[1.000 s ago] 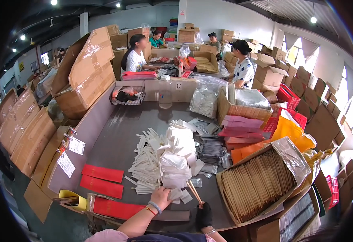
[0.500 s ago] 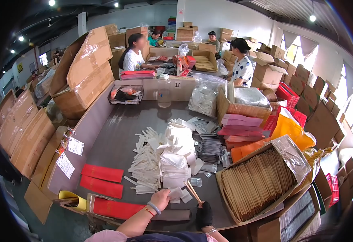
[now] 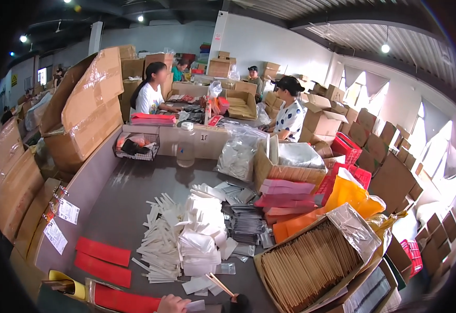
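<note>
My left hand [image 3: 172, 304] is at the lower edge, partly cut off, over the end of a red paper sleeve [image 3: 126, 299]. Its fingers are curled against a small white paper packet [image 3: 195, 306]. To its right is my right hand [image 3: 240, 303] in a black glove with bare fingertips. That hand is closed round a pair of wooden chopsticks [image 3: 218, 284], which slant up to the left. Several loose white packets [image 3: 197, 285] lie beside the chopsticks' tips. Behind them rises a tall heap of white packets [image 3: 201, 237].
An open carton of upright brown sticks [image 3: 306, 261] stands at the right. Dark flat packets [image 3: 244, 223] lie behind it. Two red sleeves [image 3: 102, 268] rest on the left. A clear jar [image 3: 185, 148] and wire basket [image 3: 136, 145] stand at the back. Co-workers sit beyond the partition.
The view has tilted up and turned right, so both hands sit lower in it. My left hand has drawn back from the loose white packets. The right still grips the chopsticks.
</note>
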Demonstrator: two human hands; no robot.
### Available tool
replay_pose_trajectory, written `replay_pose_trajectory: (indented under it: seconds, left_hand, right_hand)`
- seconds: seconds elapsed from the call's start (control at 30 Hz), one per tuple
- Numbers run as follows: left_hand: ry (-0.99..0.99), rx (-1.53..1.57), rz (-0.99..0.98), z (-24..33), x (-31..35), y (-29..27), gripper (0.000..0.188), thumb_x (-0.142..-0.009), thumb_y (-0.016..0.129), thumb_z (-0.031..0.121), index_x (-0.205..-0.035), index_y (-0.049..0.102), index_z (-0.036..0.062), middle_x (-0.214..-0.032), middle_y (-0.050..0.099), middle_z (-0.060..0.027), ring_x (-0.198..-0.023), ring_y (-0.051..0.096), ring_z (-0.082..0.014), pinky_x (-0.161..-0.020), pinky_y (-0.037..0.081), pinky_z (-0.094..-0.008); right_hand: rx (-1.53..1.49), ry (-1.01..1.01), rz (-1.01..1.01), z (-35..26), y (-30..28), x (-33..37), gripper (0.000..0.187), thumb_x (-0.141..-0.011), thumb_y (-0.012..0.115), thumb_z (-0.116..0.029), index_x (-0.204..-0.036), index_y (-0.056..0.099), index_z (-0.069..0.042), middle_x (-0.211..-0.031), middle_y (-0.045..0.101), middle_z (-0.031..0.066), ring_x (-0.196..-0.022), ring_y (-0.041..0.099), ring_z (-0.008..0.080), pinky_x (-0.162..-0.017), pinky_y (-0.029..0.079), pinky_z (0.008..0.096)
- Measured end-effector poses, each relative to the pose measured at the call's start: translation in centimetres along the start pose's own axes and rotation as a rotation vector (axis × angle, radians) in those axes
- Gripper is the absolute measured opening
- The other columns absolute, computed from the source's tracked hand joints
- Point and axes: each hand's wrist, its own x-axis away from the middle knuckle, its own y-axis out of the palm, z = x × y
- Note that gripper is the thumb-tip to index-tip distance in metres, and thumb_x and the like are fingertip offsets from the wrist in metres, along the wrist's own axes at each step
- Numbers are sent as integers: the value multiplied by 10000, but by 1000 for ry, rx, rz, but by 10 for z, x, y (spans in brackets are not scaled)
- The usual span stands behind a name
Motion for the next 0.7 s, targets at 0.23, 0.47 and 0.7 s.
replay_pose_trajectory:
  seconds: [0.23,0.47,0.7]
  left_hand:
    - [-12,-4,-37,9,-12,-10,384,-719,717,221,-1097,691,157,-956,582,-64,-911,548,-306,-745,455,-448]
    - [-3,67,-22,5,-9,-13,237,-707,731,204,-926,696,122,-979,571,-70,-919,543,-313,-760,457,-453]
    - [5,31,10,9,-9,-13,119,-718,726,191,-756,663,97,-919,568,-67,-874,541,-307,-723,458,-442]
  right_hand:
    - [1249,-817,-5,34,-40,-33,442,-899,607,-154,-1292,517,26,-1271,547,238,-1201,505,384,-1078,380,443]
    - [1258,-913,5,47,-48,-40,442,-902,596,-160,-1295,518,26,-1275,547,239,-1209,502,392,-1084,378,450]
    - [1294,-862,7,45,-47,-38,440,-902,592,-163,-1293,525,25,-1287,545,243,-1227,492,399,-1095,371,450]
